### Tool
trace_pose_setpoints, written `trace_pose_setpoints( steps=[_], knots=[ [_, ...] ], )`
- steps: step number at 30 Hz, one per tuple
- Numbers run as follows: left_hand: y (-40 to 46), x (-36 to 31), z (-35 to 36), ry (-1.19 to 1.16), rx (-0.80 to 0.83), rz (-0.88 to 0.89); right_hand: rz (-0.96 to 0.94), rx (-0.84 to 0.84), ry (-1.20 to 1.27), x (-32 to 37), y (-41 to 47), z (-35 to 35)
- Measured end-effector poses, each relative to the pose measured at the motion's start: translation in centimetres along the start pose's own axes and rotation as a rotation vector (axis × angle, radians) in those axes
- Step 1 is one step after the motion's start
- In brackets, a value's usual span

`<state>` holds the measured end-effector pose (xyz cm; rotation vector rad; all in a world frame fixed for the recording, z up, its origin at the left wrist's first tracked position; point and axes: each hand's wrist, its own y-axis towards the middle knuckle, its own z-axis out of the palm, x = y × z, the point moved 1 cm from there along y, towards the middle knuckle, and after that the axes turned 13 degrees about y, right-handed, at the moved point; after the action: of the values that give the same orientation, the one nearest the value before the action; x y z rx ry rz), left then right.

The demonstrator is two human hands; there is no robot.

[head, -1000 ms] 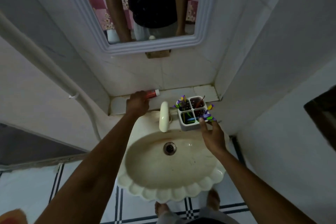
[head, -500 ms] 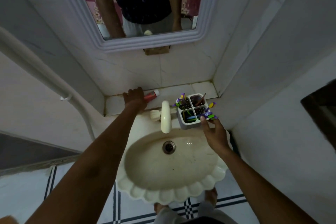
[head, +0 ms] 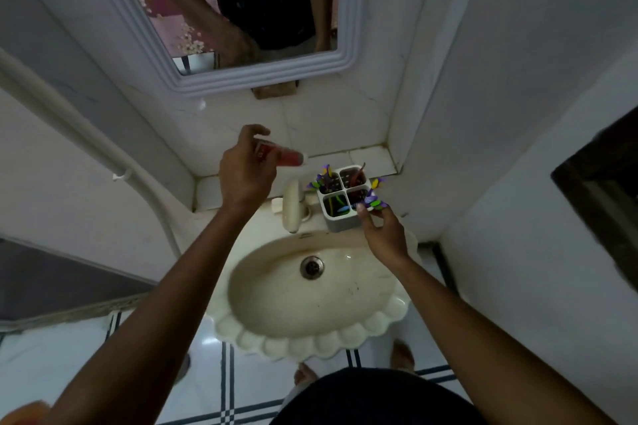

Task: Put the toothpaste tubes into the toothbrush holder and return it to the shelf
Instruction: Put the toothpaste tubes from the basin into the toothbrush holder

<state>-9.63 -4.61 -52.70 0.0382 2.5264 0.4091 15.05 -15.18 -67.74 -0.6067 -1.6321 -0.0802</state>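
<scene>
White-tiled bathroom corner; mirror (head: 221,10) above a tiled shelf (head: 369,157), scalloped sink (head: 310,304) below. Change since a second ago: the red toothpaste tube (head: 281,156) lay on the shelf under the left hand (head: 247,169); now it is lifted clear, held above the shelf, cap end pointing right toward the toothbrush holder (head: 341,200). Judgement: pickup done, insertion is next. Left hand is closed around the tube's rear half, forefinger raised loose, wrist bent upward. Right hand (head: 381,235) rests against the holder's near right corner, fingers partly curled, steadying it; whether it truly grips, I cannot tell. Holder stands on the sink's back rim beside the tap (head: 291,205), four compartments, front-left looks freest.
</scene>
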Motion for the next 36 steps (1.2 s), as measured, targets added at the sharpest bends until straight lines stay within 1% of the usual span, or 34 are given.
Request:
trace_pose_setpoints(
  steps=[2, 4, 7, 10, 12, 15, 17, 22, 27, 29, 31, 34, 36],
  knots=[
    [-1.1, -2.2, -1.0, -0.087, -0.030, 0.081, -0.011, 0.011, -0.012, -0.1, 0.1, -0.1],
    [-2.4, -4.2, -1.5, -0.082, -0.017, 0.180, -0.014, 0.021, -0.026, 0.1, -0.1, -0.3],
    [-4.4, -5.9, -0.8, 0.083, 0.054, 0.304, -0.005, 0.042, -0.041, 0.6, -0.2, -0.6],
    [-5.4, -6.2, 1.3, 0.277, 0.128, 0.405, -0.006, 0.064, -0.059, 0.9, -0.2, -0.9],
    [-6.0, -5.8, 2.9, 0.386, 0.184, 0.419, -0.009, 0.075, -0.058, 1.0, -0.2, -1.0],
    [-7.0, -4.9, 4.7, 0.502, 0.236, 0.387, -0.015, 0.077, -0.088, 1.2, -0.3, -1.1],
    [-7.5, -4.5, 5.4, 0.531, 0.250, 0.372, -0.022, 0.074, -0.111, 1.2, -0.3, -1.2],
    [-7.9, -4.7, 6.6, 0.547, 0.259, 0.419, -0.053, 0.100, -0.132, 1.4, -0.3, -1.3],
    [-7.9, -5.6, 7.5, 0.631, 0.368, 0.426, -0.072, 0.101, -0.159, 1.8, -0.5, -1.5],
    [-8.2, -5.7, 7.2, 0.564, 0.346, 0.404, -0.117, 0.071, -0.165, 1.3, -0.7, -1.4],
    [-8.3, -5.7, 6.1, 0.432, 0.238, 0.361, -0.163, 0.041, -0.162, 0.2, -0.9, -1.0],
    [-8.5, -5.2, 3.9, 0.289, 0.054, 0.274, -0.178, 0.071, -0.183, -1.2, -1.4, 0.2],
    [-8.5, -4.7, 3.1, 0.229, 0.029, 0.210, -0.179, 0.057, -0.243, -1.0, -1.6, 1.5]
  ],
)
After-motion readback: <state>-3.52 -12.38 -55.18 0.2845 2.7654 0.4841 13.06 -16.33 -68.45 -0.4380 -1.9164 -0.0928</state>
